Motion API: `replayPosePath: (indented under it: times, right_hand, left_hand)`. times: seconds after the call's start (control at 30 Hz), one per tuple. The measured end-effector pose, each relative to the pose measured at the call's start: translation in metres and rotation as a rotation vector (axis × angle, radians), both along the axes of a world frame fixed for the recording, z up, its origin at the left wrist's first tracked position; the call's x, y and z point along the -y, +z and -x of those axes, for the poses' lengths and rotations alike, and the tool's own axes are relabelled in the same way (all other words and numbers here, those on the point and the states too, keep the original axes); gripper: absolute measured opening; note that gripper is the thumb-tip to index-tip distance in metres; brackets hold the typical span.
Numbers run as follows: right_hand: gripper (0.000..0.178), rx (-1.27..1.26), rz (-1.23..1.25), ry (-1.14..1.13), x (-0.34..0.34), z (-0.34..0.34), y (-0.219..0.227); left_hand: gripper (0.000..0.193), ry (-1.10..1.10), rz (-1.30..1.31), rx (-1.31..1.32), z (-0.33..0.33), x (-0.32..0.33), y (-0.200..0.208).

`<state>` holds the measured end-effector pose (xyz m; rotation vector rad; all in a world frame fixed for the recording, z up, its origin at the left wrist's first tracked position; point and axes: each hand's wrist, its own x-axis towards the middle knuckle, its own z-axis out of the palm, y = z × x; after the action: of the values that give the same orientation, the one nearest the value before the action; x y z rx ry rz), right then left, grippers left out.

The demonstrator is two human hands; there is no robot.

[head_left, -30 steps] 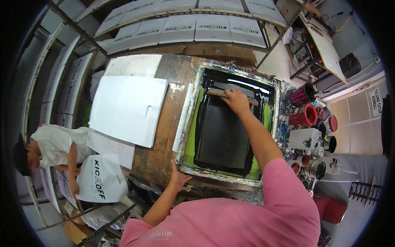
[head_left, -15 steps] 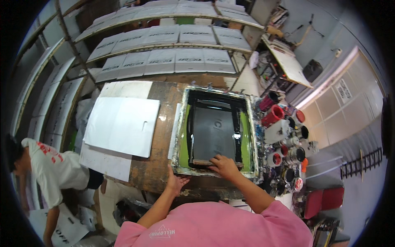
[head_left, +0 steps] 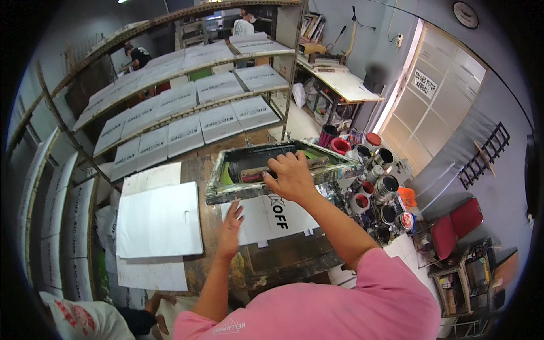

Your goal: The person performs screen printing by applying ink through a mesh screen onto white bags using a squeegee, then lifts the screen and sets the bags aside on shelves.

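Note:
A screen-printing frame (head_left: 238, 195) with paint-crusted edges is tilted up, its near side raised off the wooden table (head_left: 209, 170). My right hand (head_left: 292, 175) is closed around the wooden-handled squeegee (head_left: 255, 174) lying inside the frame's near side. Below the frame lies a white bag (head_left: 258, 226) with black print, partly covered by the frame and my right forearm. At that bag's left edge my left hand (head_left: 229, 229) is open, fingers spread, close to the surface; contact is unclear. To its left rests a stack of blank white bags (head_left: 158, 221) with cut-out handles.
Pots and cans of ink (head_left: 387, 187) crowd the table's right side. Racks of printed white bags (head_left: 184, 133) stand at the back and left. A co-worker in a white shirt (head_left: 85, 317) is at the lower left. A red chair (head_left: 445, 235) stands at right.
The frame's near side has come up, uncovering the printed bag. My right hand rose with the squeegee; my left hand left the frame's corner for the bag's edge. The view swung rightward.

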<state>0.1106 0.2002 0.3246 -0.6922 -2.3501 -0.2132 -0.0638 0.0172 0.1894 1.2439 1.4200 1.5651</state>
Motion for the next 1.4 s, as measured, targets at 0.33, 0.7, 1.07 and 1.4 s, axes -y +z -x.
replayPosePath:
  times: [0.33,0.7,1.07,1.4]
  right_hand:
    - [0.038,0.023,0.075,-0.009,-0.037,0.015,0.037]
    - [0.037,-0.039,0.123,0.02,-0.075,0.034,0.072]
    - [0.042,-0.037,0.142,0.006,-0.072,0.04,0.067]
    - [0.037,0.003,0.066,-0.032,-0.036,0.026,0.041]
  left_hand:
    - [0.112,0.17,0.814,-0.938,-0.035,0.033,-0.174]
    - [0.072,0.292,0.383,-0.836,-0.037,-0.022,-0.113]
    - [0.042,0.779,0.111,-0.025,-0.001,-0.007,-0.073]
    - [0.066,1.151,0.295,-0.271,0.138,0.165,-0.13]
